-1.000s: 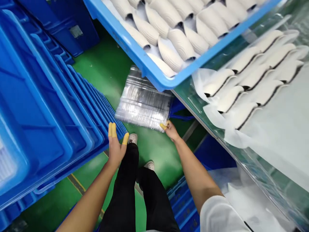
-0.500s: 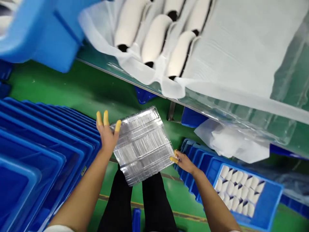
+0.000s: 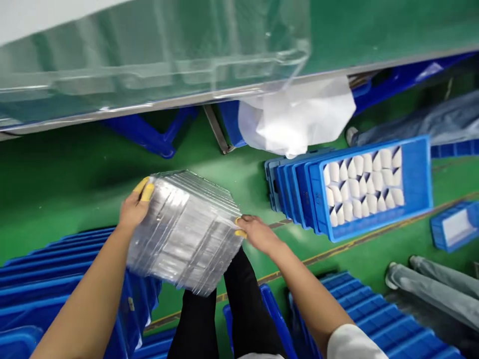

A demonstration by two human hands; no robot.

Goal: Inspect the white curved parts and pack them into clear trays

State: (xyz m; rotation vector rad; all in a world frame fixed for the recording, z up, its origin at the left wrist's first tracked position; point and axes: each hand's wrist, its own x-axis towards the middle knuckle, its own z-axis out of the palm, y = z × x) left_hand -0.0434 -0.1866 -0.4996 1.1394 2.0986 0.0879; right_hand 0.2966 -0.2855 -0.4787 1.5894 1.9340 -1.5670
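Observation:
A stack of clear, shiny plastic trays [image 3: 187, 229] hangs tilted in front of my legs, over the green floor. At its upper left corner my left hand [image 3: 134, 207] is closed on the edge, yellow covers on the fingertips. My right hand [image 3: 258, 232] pinches the right edge of the same stack, also with yellow fingertip covers. The ridged layers of the trays show along the top side. Some of my fingers are hidden by the stack.
Above is the green worktable [image 3: 374, 35] with clear plastic trays [image 3: 168, 55] along its edge and white sheeting [image 3: 299, 119] hanging below. Blue crates [image 3: 322, 199] at right hold rows of white pieces. Blue crate stacks [image 3: 67, 264] stand left; people's legs [image 3: 434, 289] show at right.
My view has swung right along the table. My left hand, its fingers spread before, now closes on the tray stack's corner. The stack has tilted, showing its layered side.

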